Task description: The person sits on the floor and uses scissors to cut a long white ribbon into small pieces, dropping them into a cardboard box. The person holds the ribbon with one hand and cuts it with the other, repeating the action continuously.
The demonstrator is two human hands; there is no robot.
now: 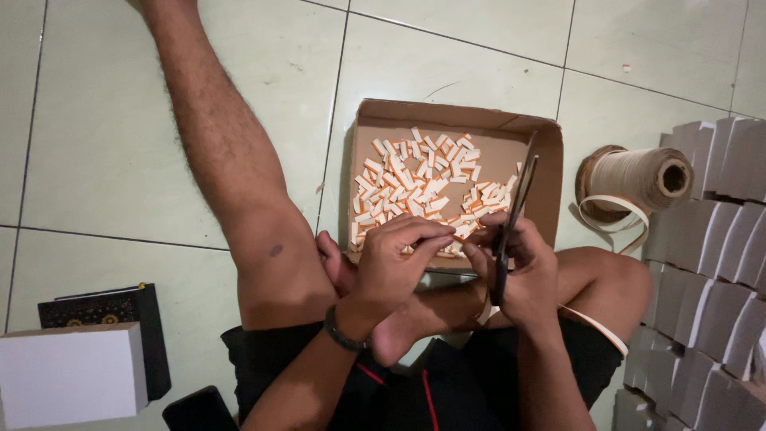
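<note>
- Progress: the cardboard tray [550,160] already holds a heap of short orange-and-white cut pieces [415,187]. Right of the tray, the spool of strip [638,179] is still thickly wound, so much appears uncut.
- Right hand [523,275]: at the tray's near edge, clenched round the handles of scissors [515,211]. The blades point over the tray, slightly parted.
- Left hand [399,259]: beside it, fingers pinched at the strip end; the strip itself is barely visible there.
</note>
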